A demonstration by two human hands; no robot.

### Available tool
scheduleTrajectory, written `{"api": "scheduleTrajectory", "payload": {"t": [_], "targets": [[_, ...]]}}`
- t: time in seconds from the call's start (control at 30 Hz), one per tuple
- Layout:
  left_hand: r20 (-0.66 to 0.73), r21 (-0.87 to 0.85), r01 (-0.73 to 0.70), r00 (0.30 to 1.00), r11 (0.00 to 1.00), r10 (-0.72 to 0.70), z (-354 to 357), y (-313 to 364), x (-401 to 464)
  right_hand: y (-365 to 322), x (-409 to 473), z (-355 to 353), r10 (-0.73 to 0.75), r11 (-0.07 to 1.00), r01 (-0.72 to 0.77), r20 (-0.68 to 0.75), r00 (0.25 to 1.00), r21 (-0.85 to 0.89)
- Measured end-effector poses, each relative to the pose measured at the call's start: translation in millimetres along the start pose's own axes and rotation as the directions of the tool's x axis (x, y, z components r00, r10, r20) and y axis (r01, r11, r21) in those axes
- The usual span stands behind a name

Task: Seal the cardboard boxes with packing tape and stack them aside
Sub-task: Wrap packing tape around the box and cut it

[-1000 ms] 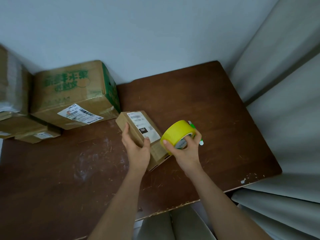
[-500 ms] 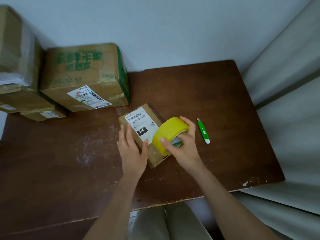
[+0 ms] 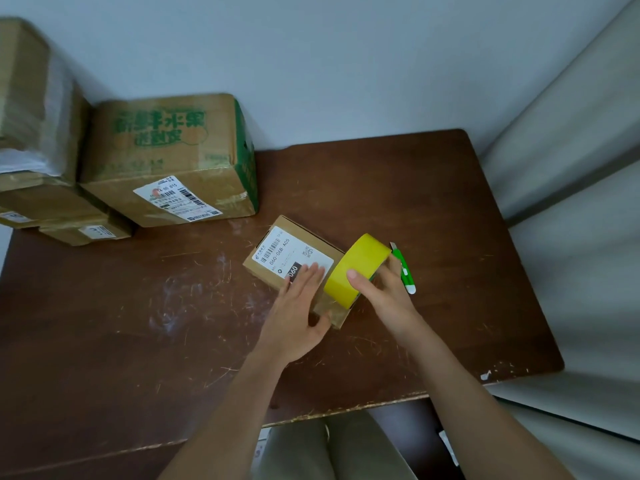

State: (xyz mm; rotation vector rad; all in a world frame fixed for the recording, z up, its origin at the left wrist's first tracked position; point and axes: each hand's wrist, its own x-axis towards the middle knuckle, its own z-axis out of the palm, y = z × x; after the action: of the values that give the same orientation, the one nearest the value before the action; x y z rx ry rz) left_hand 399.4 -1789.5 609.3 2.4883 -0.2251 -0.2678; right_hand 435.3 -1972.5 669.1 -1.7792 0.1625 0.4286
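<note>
A small cardboard box (image 3: 277, 251) with a white shipping label lies in the middle of the brown table (image 3: 433, 209). My left hand (image 3: 298, 306) rests flat on the box's near end, fingers straight over the label. My right hand (image 3: 384, 296) grips a yellow roll of packing tape (image 3: 353, 268), held against the box's right end. A larger box (image 3: 166, 157) with green print stands at the back left. Further boxes (image 3: 31, 133) are stacked at the far left edge.
A green utility knife (image 3: 405, 271) lies on the table just right of the tape roll, partly behind my right hand. A pale wall runs along the back and light curtains (image 3: 571, 168) hang to the right. The table's near edge is chipped.
My left hand slid from the box's left side onto its top. The tape roll moved to the box's right end. The head camera shifted, so the boxes appear elsewhere in the frame.
</note>
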Motion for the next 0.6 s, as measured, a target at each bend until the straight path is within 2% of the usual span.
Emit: {"api": "scheduleTrajectory", "payload": {"t": [0.17, 0.33, 0.6], "targets": [[-0.081, -0.125, 0.087, 0.992, 0.988, -0.098, -0.1, 3.9, 7.9, 4.1, -1.2, -2.5, -0.004, 1.0, 0.004, 0.033, 0.999, -0.022], [-0.047, -0.113, 0.148, 0.987, 0.982, -0.154, -2.0, 13.2, 8.8, 6.1, -4.1, 4.9, -0.072, 0.996, 0.074, 0.031, 0.997, -0.057], [-0.031, -0.062, 0.179, 0.983, 0.982, -0.181, -5.8, 20.2, 6.8, -4.9, -5.3, -7.9, 0.029, 1.0, -0.029, 0.033, 0.999, -0.004]]}}
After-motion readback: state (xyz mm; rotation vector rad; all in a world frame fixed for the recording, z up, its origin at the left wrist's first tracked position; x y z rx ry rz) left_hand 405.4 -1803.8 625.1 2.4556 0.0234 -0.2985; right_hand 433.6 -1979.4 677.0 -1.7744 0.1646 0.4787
